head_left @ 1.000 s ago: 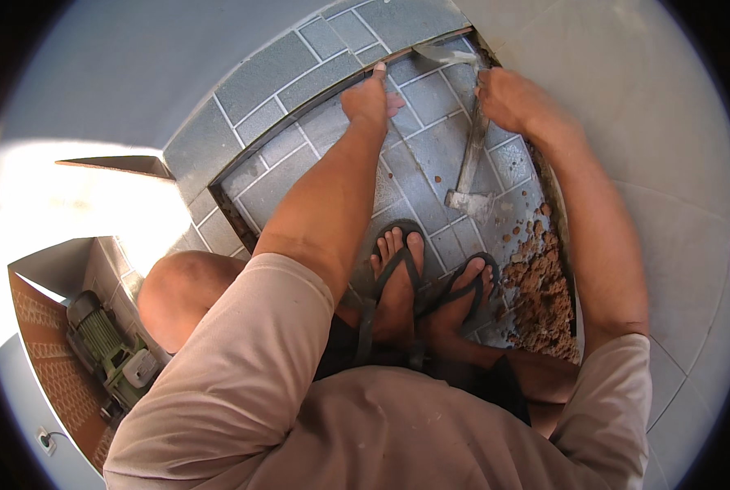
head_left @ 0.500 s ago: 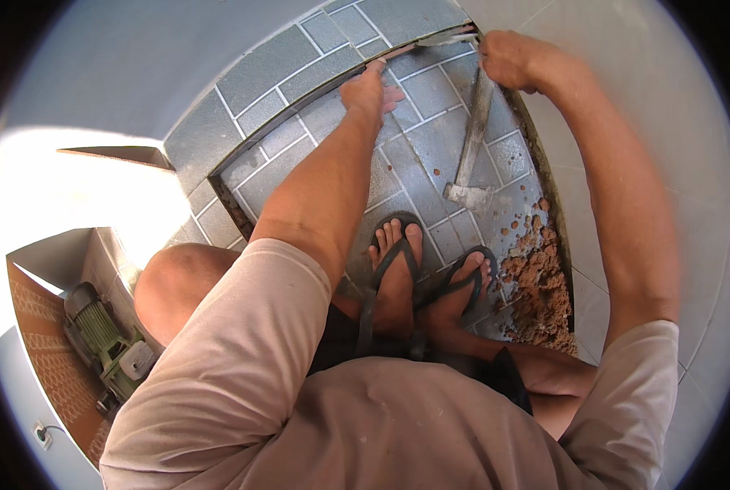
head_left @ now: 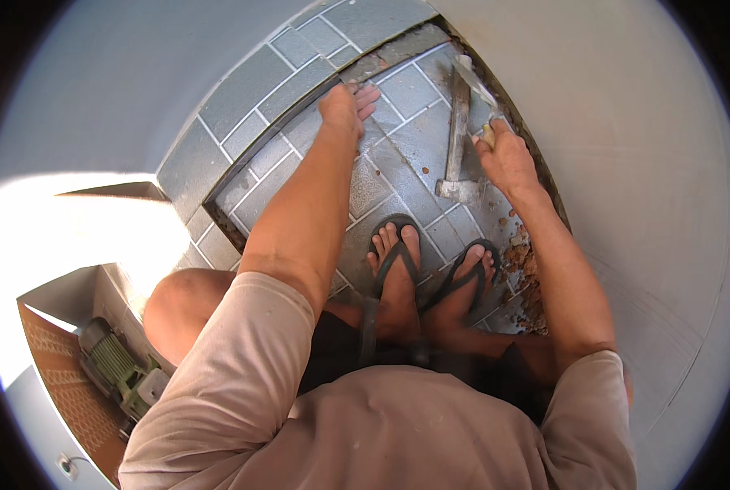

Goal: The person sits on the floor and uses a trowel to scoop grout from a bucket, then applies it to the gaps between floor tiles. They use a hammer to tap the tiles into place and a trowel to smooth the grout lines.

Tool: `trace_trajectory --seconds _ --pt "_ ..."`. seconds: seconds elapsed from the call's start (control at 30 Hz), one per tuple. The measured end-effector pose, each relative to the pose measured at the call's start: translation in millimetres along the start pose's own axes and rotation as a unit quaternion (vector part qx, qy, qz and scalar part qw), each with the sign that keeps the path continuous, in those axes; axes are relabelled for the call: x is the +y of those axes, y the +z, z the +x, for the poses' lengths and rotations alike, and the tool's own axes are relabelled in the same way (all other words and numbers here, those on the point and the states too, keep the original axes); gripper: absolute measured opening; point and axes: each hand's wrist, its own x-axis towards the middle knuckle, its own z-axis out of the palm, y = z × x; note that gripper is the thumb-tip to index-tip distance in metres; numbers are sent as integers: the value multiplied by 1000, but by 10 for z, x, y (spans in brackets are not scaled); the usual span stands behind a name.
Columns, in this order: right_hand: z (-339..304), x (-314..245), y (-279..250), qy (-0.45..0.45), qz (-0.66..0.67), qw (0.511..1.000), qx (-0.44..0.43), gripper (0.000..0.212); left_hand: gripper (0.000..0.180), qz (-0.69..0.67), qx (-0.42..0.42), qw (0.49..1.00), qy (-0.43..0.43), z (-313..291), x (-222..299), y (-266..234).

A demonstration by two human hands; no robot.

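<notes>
My right hand point(head_left: 508, 159) is closed round the yellowish handle of a trowel point(head_left: 477, 82), whose pale metal blade points toward the far right corner of the recessed tiled floor. My left hand point(head_left: 350, 108) reaches to the far edge with its fingers stretched out and apart. Its thumb side is against the near end of a grey strip point(head_left: 401, 55) with brownish patches, which runs along that edge. Beside the trowel, a hatchet-like tool point(head_left: 459, 131) with a wooden handle and flat metal head lies on the tiles.
Reddish-brown crumbled soil point(head_left: 526, 282) lies along the right edge, partly behind my right forearm. My sandalled feet point(head_left: 397, 253) stand on the grey tiles point(head_left: 397, 175). Higher tiles point(head_left: 271, 77) border the far side. A green motor point(head_left: 118, 355) sits at the left, near a wall socket point(head_left: 66, 465).
My right hand has come from the far right corner toward me, with the trowel now plainly in view. The far grey strip shows more fully. My left hand stays at the far edge.
</notes>
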Motion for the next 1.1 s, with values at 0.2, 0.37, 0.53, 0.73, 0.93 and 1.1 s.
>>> trace_trajectory --seconds 0.2,0.37,0.53,0.73,0.93,1.1 --pt "-81 547 603 -6 -37 988 147 28 28 32 -35 998 -37 79 -80 7" --pt "-78 720 818 21 -13 984 174 27 29 2 -20 999 -45 -293 -238 -140" --pt "79 400 776 -99 43 948 298 35 29 12 25 996 -88 -625 -407 -781" --pt "1152 -540 575 -6 603 796 52 47 25 205 22 947 -247 -873 -194 -1620" --pt "1974 -1037 971 121 769 627 -1 59 29 316 -6 910 -269 -902 -179 -1567" --pt "2050 -1267 1232 23 740 666 92 71 32 447 22 855 -262 -942 -192 -1511"
